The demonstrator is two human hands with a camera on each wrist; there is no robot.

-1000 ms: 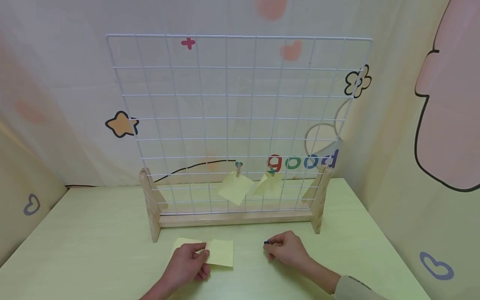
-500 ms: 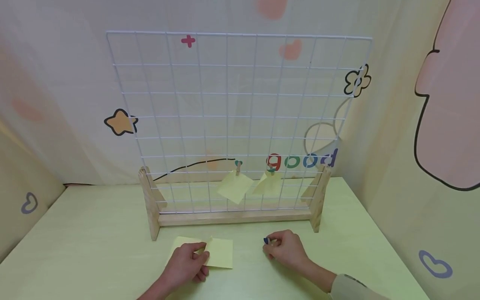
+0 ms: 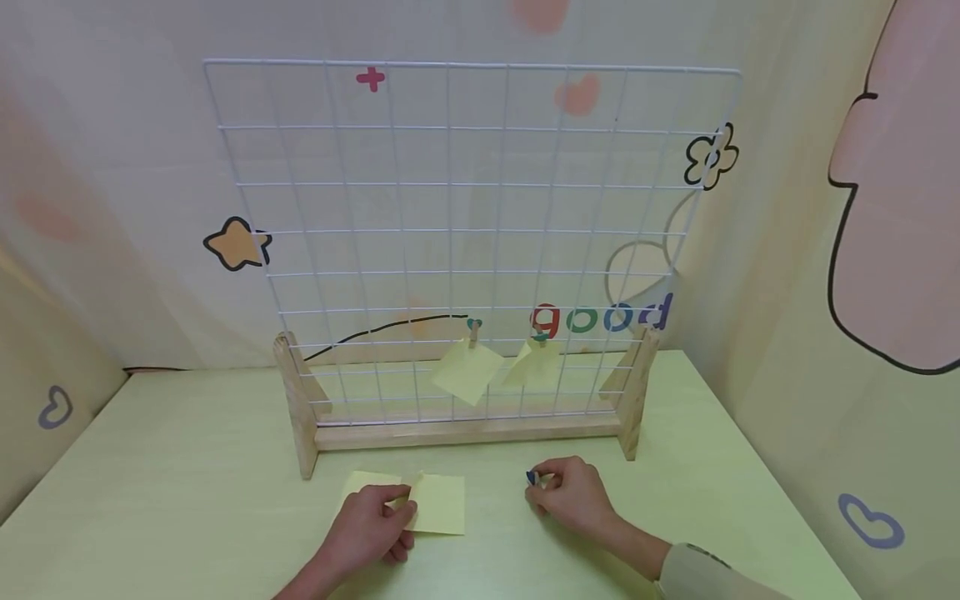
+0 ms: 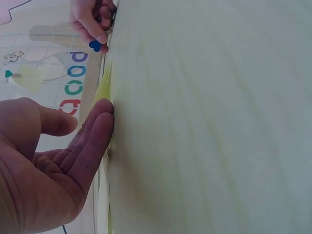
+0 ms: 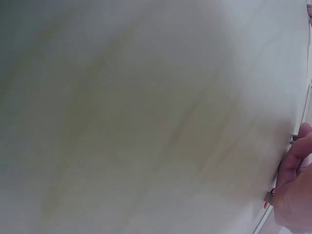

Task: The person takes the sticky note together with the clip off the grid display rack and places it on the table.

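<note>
On the desk (image 3: 187, 492) before the wire grid (image 3: 465, 233), the left hand (image 3: 371, 529) pinches a yellow sticky note (image 3: 438, 504) while the right hand (image 3: 573, 496) grips a blue-tipped clip (image 3: 531, 477); pick-up seems underway, and next both likely need lifting to a free wire.

Two bare hands on the table: left hand (image 3: 369, 527), right hand (image 3: 567, 496)

Yellow square paper notes: four. Two flat under and beside the left hand (image 3: 437, 503) (image 3: 365, 483), two hanging beyond both hands (image 3: 467, 371) (image 3: 534, 367)

Small wooden pegs: three. Two on the hanging notes (image 3: 473, 331) (image 3: 541, 338), one blue-tipped in the right hand (image 3: 532, 477)

One white wire grid panel on a wooden stand (image 3: 465, 200), beyond both hands
</note>
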